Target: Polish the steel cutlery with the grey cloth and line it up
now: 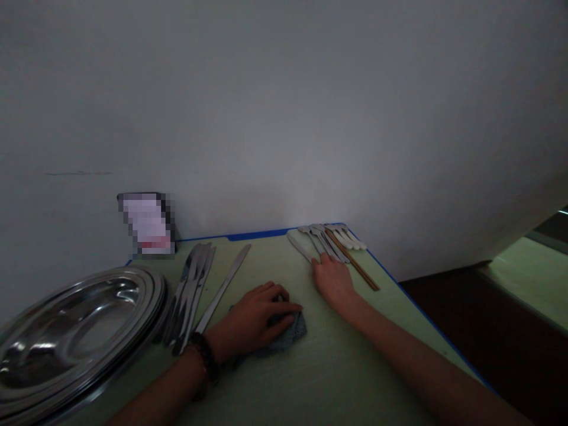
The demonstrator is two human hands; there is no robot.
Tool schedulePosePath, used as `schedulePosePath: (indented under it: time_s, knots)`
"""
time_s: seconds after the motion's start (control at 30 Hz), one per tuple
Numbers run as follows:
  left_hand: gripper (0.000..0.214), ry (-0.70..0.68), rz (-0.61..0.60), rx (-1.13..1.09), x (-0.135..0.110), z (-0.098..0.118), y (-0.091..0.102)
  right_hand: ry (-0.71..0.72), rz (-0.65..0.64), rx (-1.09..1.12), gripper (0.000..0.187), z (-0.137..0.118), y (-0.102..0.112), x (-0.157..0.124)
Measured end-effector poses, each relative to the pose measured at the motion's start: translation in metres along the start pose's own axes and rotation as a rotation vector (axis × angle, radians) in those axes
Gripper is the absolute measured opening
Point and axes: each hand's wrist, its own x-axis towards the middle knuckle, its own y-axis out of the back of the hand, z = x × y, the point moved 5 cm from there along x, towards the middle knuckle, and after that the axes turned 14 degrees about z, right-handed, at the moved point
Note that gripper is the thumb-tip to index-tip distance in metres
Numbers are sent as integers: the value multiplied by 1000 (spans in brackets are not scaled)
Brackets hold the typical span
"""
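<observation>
Grey folded cloth (296,332) beneath the loosely bent fingers of the left hand (260,313), mid-surface; beyond, toward the pale green table's (346,378) far right corner, silver metal knife (299,247) at the right hand's (335,283) bunched fingertips, grip hidden; best squared gently, without nudging neighbouring steel spoons (318,229).

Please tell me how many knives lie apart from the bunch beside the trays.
2: one knife between the bunch and the left hand, another knife at the right hand. More may be hidden under the hands.
</observation>
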Motion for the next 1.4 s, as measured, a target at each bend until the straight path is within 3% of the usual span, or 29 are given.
schedulePosePath:
  time_s: [0.63, 0.77, 0.9, 1.03, 1.1, 1.2, 1.4]
  knots:
    - [27, 32, 16, -32, 0, -1, -1, -75, -94, -32, 39, 4, 1, 22]
    - [20, 166, 158, -80, 0, -11, 3, -56, -26, 55, 36, -1, 10, 12]
    - [14, 403, 348, -135, -1, -30, 16, 65, 48, 349, 38, -25, 26, -13]
    - [16, 495, 463, -13, -4, -48, 32, 206, 54, 673, 46, -48, 35, -33]
    - [13, 502, 435, 146, -7, -56, 36, 303, 53, 719, 49, -54, 30, -35]
    - [13, 500, 363, 329, -15, -66, 40, 356, 75, 779, 35, -56, 15, -25]
    - [33, 513, 114, 595, -25, -60, 47, 122, 167, 800, 17, -46, -6, 1]
